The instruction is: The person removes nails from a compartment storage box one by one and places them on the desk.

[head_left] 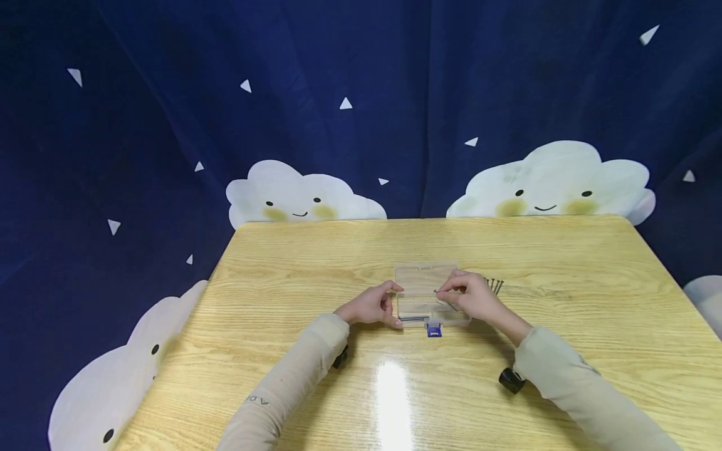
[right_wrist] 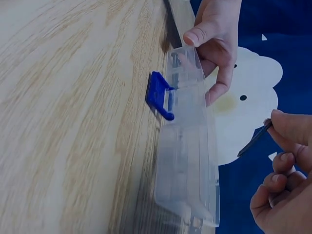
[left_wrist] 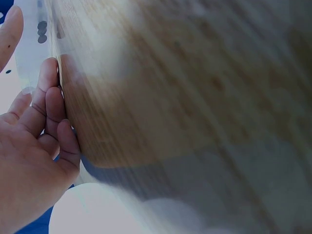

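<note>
A clear plastic box (head_left: 427, 305) with its lid (head_left: 424, 274) raised lies on the table, and its blue latch (head_left: 434, 329) hangs at the front. My left hand (head_left: 372, 305) grips the box's left end, thumb at the front corner and index finger near the back. Above the box, my right hand (head_left: 470, 295) pinches a dark nail (right_wrist: 254, 139) between thumb and fingertip, its point slanting down. Several nails (head_left: 414, 319) lie together at the left of the front compartment. Their round heads (left_wrist: 42, 31) show through the box's end in the left wrist view.
More nails (head_left: 495, 285) lie on the wooden table (head_left: 304, 257) just right of the box, partly behind my right hand. A dark blue curtain (head_left: 316, 50) with smiling white clouds hangs beyond the table's back edge.
</note>
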The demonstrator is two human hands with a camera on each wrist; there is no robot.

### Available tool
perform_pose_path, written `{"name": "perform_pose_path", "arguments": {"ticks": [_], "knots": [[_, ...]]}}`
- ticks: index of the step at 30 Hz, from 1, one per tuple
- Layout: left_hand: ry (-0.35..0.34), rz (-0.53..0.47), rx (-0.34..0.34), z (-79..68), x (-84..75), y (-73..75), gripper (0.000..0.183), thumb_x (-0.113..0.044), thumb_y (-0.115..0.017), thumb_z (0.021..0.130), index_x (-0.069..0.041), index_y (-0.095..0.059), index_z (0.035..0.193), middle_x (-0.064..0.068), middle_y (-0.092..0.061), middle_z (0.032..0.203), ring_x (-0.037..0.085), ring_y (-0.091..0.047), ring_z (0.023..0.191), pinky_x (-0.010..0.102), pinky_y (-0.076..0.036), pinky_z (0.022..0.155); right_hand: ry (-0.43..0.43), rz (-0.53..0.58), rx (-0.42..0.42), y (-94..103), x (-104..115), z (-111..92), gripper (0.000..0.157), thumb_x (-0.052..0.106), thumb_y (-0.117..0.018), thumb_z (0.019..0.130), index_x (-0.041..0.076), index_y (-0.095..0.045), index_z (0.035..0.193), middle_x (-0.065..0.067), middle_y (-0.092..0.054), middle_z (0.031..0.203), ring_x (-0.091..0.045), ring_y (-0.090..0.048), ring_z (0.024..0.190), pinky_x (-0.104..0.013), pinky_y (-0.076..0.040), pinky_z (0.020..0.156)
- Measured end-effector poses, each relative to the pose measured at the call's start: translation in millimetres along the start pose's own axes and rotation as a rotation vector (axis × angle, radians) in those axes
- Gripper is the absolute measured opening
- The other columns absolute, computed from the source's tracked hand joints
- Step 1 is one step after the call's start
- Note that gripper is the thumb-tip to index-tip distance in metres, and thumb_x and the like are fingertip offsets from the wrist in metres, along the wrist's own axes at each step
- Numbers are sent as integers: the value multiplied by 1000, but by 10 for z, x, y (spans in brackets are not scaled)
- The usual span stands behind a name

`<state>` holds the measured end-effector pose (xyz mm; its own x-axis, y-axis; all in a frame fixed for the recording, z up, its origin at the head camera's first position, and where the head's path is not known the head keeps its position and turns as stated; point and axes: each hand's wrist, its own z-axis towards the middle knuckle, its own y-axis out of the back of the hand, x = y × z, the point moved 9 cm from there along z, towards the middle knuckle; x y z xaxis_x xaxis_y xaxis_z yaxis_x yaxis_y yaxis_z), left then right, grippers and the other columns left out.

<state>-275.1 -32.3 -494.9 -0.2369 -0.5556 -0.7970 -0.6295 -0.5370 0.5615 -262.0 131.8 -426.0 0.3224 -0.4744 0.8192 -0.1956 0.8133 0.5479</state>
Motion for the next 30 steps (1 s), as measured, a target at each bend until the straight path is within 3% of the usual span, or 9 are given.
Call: {"name": "perform_pose_path", "arguments": {"ticks": [12, 19, 27, 30], "knots": [[-8, 10, 5, -2, -10, -1, 74, -21, -79, 72, -7, -38, 132, 5, -59, 71, 12, -52, 59, 23, -43, 65, -46, 5, -33, 175, -128, -133, 7, 5, -69, 79, -2, -71, 81, -2, -54, 71, -13, -39, 61, -25, -32, 57], [-13, -3, 7, 2, -16, 7, 74, -20, -79, 72, -7, -38, 132, 5, -59, 70, 11, -51, 60, 23, -43, 65, -60, 27, -62, 279, -312, -218, 8, 5, -69, 79, -2, -71, 82, -2, -53, 69, -11, -39, 59, -24, -33, 53], [-23, 5, 8, 8, -18, 3, 73, -19, -78, 72, -6, -38, 132, 4, -59, 70, 10, -51, 60, 22, -43, 65, -135, -13, -76, 383, -511, -324, 11, 11, -70, 80, 1, -71, 81, -9, -52, 72, -25, -45, 68, -32, -39, 61], [-24, 3, 9, 8, -18, 1, 73, -19, -78, 72, -7, -38, 132, 4, -59, 70, 10, -51, 60, 22, -43, 65, -161, -23, -79, 413, -579, -373, 13, 13, -69, 81, 0, -71, 83, -8, -55, 73, -21, -48, 68, -30, -41, 61]]}}
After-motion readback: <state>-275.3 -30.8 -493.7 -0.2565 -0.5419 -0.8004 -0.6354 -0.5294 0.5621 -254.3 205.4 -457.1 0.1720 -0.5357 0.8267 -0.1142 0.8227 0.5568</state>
